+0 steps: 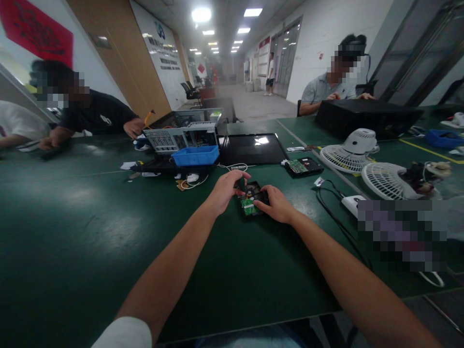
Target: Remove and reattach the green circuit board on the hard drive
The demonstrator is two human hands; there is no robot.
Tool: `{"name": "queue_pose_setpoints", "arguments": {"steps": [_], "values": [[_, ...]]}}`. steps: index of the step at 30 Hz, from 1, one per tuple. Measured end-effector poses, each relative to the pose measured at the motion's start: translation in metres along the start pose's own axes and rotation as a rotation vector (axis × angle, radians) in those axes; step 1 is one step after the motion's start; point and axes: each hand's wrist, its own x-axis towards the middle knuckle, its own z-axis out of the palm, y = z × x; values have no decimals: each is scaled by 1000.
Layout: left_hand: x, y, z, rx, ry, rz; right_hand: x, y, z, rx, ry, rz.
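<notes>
On the green table lies a hard drive (248, 207) with its green circuit board facing up. My right hand (277, 205) is closed on the drive's right side, the thumb reaching over the board. My left hand (227, 191) is above the drive's far left corner, fingers wrapped round the dark handle of what looks like a screwdriver (240, 183). Its tip is too small and dark to make out. A second hard drive (303, 166), also board side up, rests farther back to the right.
Behind the drive are a blue tray (195, 156), an opened computer case (181, 135) and a black panel (253, 149). At right lie white fan parts (346, 153), a power strip (353, 205) and a black cable (333, 217). Co-workers sit across the table, one at a black box (366, 116).
</notes>
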Motion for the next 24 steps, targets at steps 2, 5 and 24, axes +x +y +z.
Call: {"name": "queue_pose_setpoints", "arguments": {"steps": [2,5,24], "values": [[-1,0,0,-34,-30,-20,0,0,0,-3,4,2],[-2,0,2,-94,-40,-51,0,0,1,-7,6,-3],[-1,6,-2,20,89,-15,0,-1,0,5,-6,7]]}}
